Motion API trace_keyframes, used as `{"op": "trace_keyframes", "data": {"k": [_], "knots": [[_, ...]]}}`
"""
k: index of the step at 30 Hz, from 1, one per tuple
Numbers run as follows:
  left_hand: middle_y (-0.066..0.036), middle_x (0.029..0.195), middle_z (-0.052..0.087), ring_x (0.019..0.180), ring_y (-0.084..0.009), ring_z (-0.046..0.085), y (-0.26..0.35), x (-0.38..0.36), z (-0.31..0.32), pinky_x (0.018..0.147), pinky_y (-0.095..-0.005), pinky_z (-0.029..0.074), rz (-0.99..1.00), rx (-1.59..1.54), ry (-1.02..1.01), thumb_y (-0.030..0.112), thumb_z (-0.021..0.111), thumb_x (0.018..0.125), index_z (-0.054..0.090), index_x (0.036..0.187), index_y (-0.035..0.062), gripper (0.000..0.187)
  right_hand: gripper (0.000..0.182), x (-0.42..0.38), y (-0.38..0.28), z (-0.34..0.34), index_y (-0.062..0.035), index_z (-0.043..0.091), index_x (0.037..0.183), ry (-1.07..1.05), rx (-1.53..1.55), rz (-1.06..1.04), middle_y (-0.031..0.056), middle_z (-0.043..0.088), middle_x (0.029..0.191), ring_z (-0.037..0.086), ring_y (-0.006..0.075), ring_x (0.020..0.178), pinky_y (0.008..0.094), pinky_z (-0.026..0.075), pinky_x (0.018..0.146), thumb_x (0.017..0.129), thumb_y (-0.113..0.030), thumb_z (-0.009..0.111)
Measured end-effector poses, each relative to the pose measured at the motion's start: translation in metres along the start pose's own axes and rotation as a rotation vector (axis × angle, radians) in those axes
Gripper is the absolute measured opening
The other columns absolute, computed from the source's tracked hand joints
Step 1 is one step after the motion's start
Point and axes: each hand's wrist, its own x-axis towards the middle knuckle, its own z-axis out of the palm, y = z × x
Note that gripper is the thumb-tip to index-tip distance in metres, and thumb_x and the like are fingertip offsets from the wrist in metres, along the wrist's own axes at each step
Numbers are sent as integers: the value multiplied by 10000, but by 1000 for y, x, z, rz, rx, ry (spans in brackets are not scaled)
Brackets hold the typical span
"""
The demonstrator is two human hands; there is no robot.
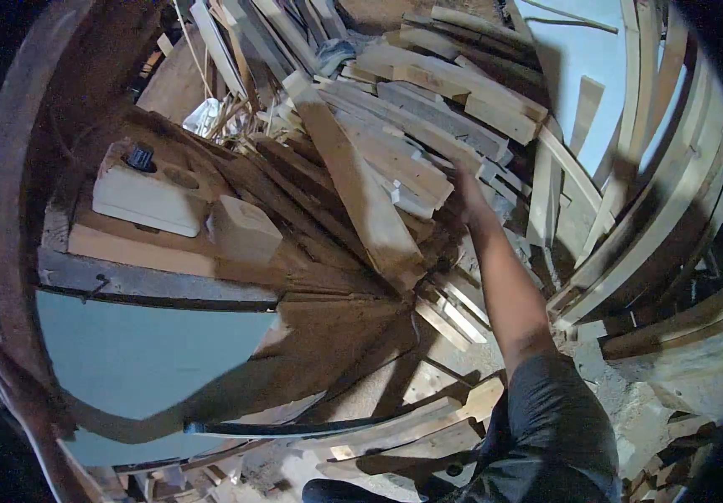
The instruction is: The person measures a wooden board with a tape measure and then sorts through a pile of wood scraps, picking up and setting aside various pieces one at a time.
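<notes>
My right arm reaches up from the lower right into a pile of wooden planks (412, 168). My right hand (469, 199) is at the near ends of the stacked pieces, and its fingers are too dim and foreshortened to read. Just left of it lie pale cut ends of wood (412, 199). A longer board (357, 176) leans across the pile, left of my hand. At the far left edge, a dark reddish shape (22, 381) looks like my left hand, beside a thin bright edge; its fingers cannot be made out.
A wooden bench at left carries a cream-coloured block with a black knob (147, 201) and a wood block (244, 230). Below is a pale blue-green panel (152, 352). Long curved-looking strips (663, 201) stand at right. Offcuts and dust (621, 402) cover the floor.
</notes>
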Motion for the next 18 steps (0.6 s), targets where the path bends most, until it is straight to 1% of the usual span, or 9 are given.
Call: {"op": "trace_keyframes", "data": {"k": [2, 4, 6, 10, 12, 13, 14, 16, 18], "knots": [[-171, 1381, 470, 1246, -342, 466, 9, 1, -7, 1050, -420, 351, 6, 22, -7, 179, 367, 1001, 371, 1412, 82, 423, 477, 3, 3, 8, -59, 588, 1197, -108, 37, 69, 112, 603, 1159, 578, 257, 1020, 378, 473, 859, 832, -363, 634], [-179, 1380, 474, 1251, -337, 464, 34, 10, -19, 1054, -410, 342, -95, -199, -54, 233, 337, 1021, 373, 1403, 51, 426, 532, 0, 3, 16, -56, 585, 1215, -304, -76, -7, 117, 590, 1200, 568, 271, 1053, 378, 453, 900, 802, -380, 676], [-190, 1374, 479, 1257, -340, 459, 33, 14, -13, 1064, -405, 326, -180, -348, -11, 290, 332, 1025, 398, 1388, 38, 447, 639, -29, -13, 37, -59, 568, 1242, -261, -187, -53, 117, 627, 1124, 582, 257, 1037, 365, 446, 920, 741, -422, 729], [-213, 1372, 474, 1267, -354, 447, 48, 17, -13, 1076, -406, 312, -259, -408, 58, 361, 314, 1017, 468, 1326, -16, 511, 672, -55, 5, 94, -23, 535, 1270, -108, -848, -414, 148, 638, 1142, 590, 249, 1054, 384, 454, 906, 747, -384, 756], [-226, 1373, 467, 1273, -369, 438, 51, 17, -17, 1077, -415, 310, -278, -465, -16, 350, 304, 1019, 459, 1332, -21, 509, 635, -92, 5, 146, 10, 513, 1268, -268, -442, -448, 196, 633, 1145, 609, 294, 1043, 398, 465, 906, 763, -291, 752], [-240, 1344, 483, 1257, -383, 444, 26, 10, -1, 1070, -429, 318, 20, -163, 79, 329, 326, 1016, 468, 1329, 10, 469, 614, -107, 4, 167, 15, 509, 1264, -306, -768, -592, 214, 631, 1131, 612, 329, 1031, 408, 474, 896, 765, -259, 740], [-240, 1344, 483, 1257, -383, 444, 29, 11, -1, 1070, -429, 318, 24, -168, 87, 329, 326, 1016, 468, 1329, 10, 469, 593, -118, 9, 184, 20, 505, 1259, -334, -1097, -728, 233, 629, 1117, 616, 364, 1020, 418, 483, 887, 767, -226, 728], [-242, 1320, 492, 1227, -390, 461, 38, 13, -4, 1054, -441, 338, -66, -293, 55, 294, 348, 1015, 467, 1319, 21, 426, 573, -107, 55, 219, 18, 509, 1253, -250, -1074, -877, 256, 617, 1096, 592, 413, 1024, 463, 471, 886, 767, -209, 712], [-241, 1307, 491, 1197, -392, 478, 43, 13, -6, 1034, -446, 359, -69, -282, 47, 233, 356, 1016, 451, 1311, 4, 385, 550, -131, 49, 236, 18, 523, 1226, -266, -1148, -786, 257, 615, 1064, 594, 417, 1000, 480, 466, 870, 765, -217, 708]]}}
